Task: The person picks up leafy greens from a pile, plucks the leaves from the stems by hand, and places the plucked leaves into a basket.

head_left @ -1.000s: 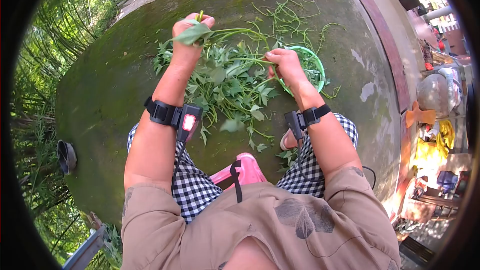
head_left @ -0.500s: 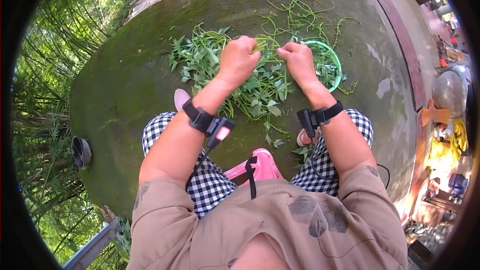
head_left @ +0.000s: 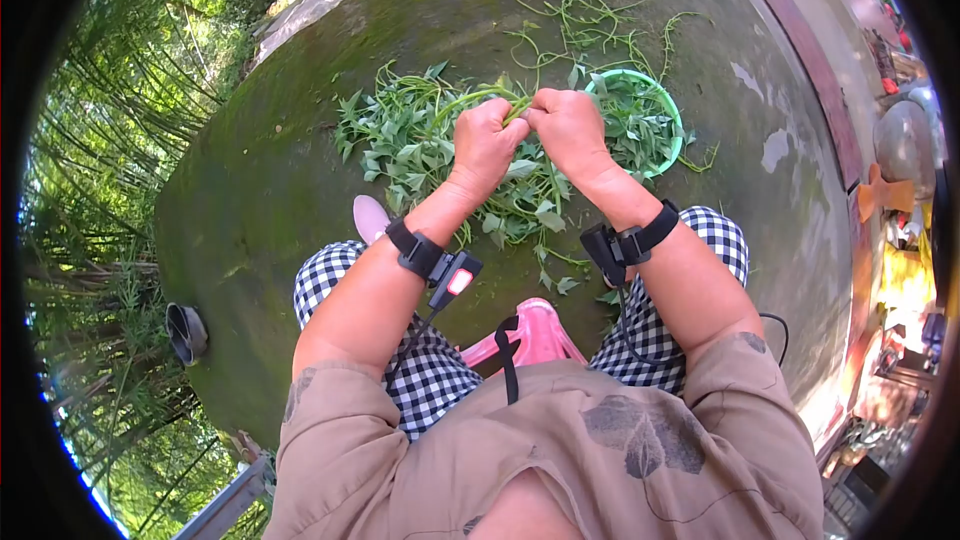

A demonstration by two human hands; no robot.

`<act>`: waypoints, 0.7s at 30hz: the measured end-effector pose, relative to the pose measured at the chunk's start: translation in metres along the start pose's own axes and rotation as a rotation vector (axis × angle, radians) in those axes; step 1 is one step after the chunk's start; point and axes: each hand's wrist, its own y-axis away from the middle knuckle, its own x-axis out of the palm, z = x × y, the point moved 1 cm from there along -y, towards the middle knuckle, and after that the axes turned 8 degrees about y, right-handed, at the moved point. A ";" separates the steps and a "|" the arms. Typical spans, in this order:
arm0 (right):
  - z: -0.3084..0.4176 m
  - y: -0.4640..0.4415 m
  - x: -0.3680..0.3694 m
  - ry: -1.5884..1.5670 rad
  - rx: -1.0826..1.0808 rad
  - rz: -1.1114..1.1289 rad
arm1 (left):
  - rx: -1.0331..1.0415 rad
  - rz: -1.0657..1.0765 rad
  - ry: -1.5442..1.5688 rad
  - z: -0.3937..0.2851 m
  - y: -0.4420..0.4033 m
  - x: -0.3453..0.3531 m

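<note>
Close together over a heap of leafy green vines (head_left: 415,155), my two hands meet at the fingertips. My left hand (head_left: 484,138) is closed round several green stems (head_left: 512,100) that stick out past its thumb. Thumb and fingers of my right hand (head_left: 568,130) pinch at the same stems, right beside the left thumb; the exact point of its grip is hidden by the fingers. Just right of that hand is a light green basket (head_left: 681,130) holding picked leaves (head_left: 637,125).
Bare stripped stems (head_left: 590,25) lie scattered on the mossy concrete floor (head_left: 270,170) beyond the basket. A pink stool (head_left: 540,330) is under me, between my knees. A dark pot (head_left: 186,333) stands at the left edge, and household clutter (head_left: 905,280) lines the right.
My hands have come together; the right moved left to meet the left hand at the stems. Both sit slightly lower in the view, which has shifted a little.
</note>
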 end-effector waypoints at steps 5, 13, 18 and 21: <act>0.010 0.005 0.001 0.026 0.061 -0.036 | -0.353 -0.167 0.455 0.000 0.001 0.008; -0.011 -0.007 -0.003 -0.096 0.182 -0.066 | -0.648 -0.120 0.886 -0.008 -0.005 0.003; -0.036 -0.014 -0.009 -0.149 0.203 -0.090 | -0.581 -0.113 0.891 -0.004 -0.017 -0.022; -0.055 -0.017 -0.008 -0.156 0.226 -0.095 | -0.499 -0.135 0.935 -0.001 -0.031 -0.050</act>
